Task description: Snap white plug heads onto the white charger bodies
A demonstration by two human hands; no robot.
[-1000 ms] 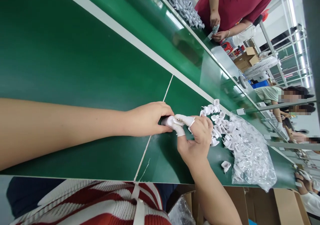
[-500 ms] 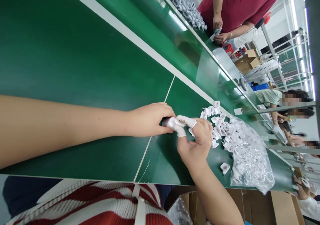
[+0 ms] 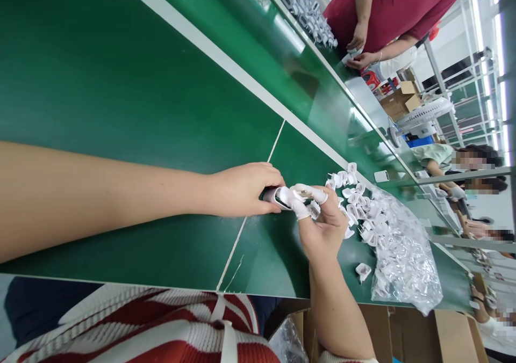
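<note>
My left hand [image 3: 252, 189] is closed around a white charger housing [image 3: 272, 195], whose open, dark-looking end faces my right hand. Just to the right, my right hand [image 3: 324, 226] pinches a small white plug piece [image 3: 297, 194] with metal pins, at the mouth of the housing. White finger cots cover the thumb and forefinger of that hand. Whether the plug piece touches the housing or sits partly inside it is hard to tell. Behind the right fingers lie loose white plug pieces [image 3: 355, 211], and a single one [image 3: 363, 271] lies nearer the table edge.
A clear plastic bag [image 3: 407, 250] of plug pieces lies on the green table [image 3: 161, 105]. Beyond a raised clear panel, a co-worker in a red shirt [image 3: 397, 8] handles a part beside piled housings [image 3: 306, 11]. Below the table edge stands a cardboard box [image 3: 415, 331].
My right hand has shifted slightly right, and its fingers have drawn back a little from my left hand. More of the housing's open end shows now.
</note>
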